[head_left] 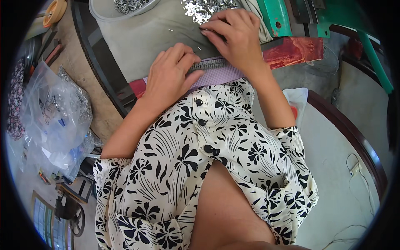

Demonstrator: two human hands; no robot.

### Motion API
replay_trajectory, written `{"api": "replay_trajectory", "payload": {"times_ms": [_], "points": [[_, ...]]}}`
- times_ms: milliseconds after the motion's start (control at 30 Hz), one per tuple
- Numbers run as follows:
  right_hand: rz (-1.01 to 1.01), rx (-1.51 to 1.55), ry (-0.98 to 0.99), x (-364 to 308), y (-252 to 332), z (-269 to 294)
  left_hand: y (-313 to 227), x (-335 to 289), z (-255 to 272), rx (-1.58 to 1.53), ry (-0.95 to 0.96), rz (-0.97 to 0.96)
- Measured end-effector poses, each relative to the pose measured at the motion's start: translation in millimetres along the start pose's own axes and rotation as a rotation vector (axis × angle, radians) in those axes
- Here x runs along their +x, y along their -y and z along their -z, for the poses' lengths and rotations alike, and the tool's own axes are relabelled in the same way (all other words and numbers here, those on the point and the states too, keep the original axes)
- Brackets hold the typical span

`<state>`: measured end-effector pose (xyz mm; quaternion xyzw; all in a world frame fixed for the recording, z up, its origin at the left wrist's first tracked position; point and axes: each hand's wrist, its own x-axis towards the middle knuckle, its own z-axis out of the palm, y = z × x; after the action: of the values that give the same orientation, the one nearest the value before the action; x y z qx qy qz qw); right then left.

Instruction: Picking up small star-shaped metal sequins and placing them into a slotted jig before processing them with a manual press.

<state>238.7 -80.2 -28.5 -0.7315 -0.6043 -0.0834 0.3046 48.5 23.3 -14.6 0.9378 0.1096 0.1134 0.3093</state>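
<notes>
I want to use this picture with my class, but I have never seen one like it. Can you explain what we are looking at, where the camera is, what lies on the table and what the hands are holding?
There is no machine doing the work here: a person works with bare hands. The one picture comes from a wide-angle camera on that person's head, looking down, so the edges curve and the patterned dress fills the middle.

On the grey table lie a pile of small shiny metal pieces and a bowl with more of them. A dark strip rests on a lilac pad at the table's near edge.

The left hand presses on the strip. The right hand lies by the pile, fingertips down; what it pinches is too small to tell. A clear plastic bag sits on the left.
</notes>
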Motion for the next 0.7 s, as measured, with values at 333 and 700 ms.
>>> {"api": "replay_trajectory", "payload": {"times_ms": [333, 700], "points": [[0.234, 0.046, -0.083, 12.7, -18.8, -13.2, 46.8, 52.6, 10.7, -0.023, -0.124, -0.088], [0.031, 0.007, 0.122, 21.1, 18.0, 11.6, 40.1, 57.6, 8.4, -0.007, -0.072, 0.101]]}}
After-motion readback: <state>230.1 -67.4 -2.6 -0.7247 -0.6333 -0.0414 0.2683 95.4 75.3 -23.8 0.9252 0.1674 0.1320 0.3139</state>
